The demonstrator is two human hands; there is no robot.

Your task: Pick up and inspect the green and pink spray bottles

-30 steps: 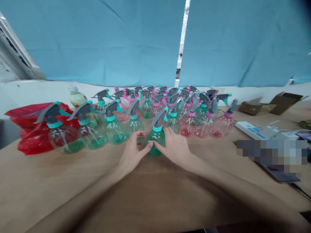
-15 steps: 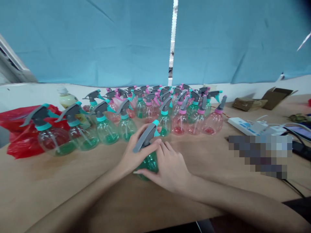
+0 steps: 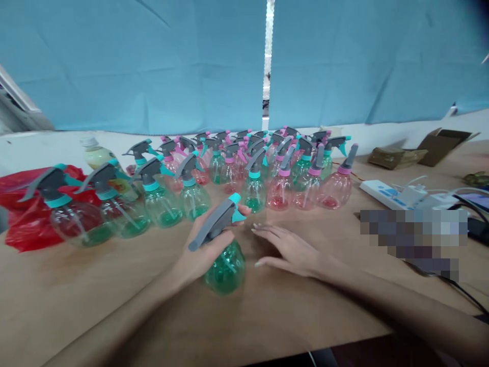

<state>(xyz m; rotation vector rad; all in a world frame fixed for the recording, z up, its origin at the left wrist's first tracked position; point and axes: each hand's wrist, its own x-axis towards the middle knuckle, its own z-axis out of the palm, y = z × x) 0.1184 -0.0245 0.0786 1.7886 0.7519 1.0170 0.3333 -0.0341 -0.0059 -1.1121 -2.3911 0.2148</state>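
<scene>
Left grip (image 3: 198, 257) wrapped round the neck of a green spray bottle (image 3: 224, 275), near centre; pale tube inside. Right grip (image 3: 294, 251) spread, just right of it. Beyond: green and pink spray bottles (image 3: 280, 198), deeper colour low inside. Left: white-capped bottle (image 3: 96, 155) beyond red bag (image 3: 32, 227).

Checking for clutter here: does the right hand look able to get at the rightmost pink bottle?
Likely yes: the right hand appears to hold nothing, and I see nothing standing between it and the rightmost pink bottle.
</scene>
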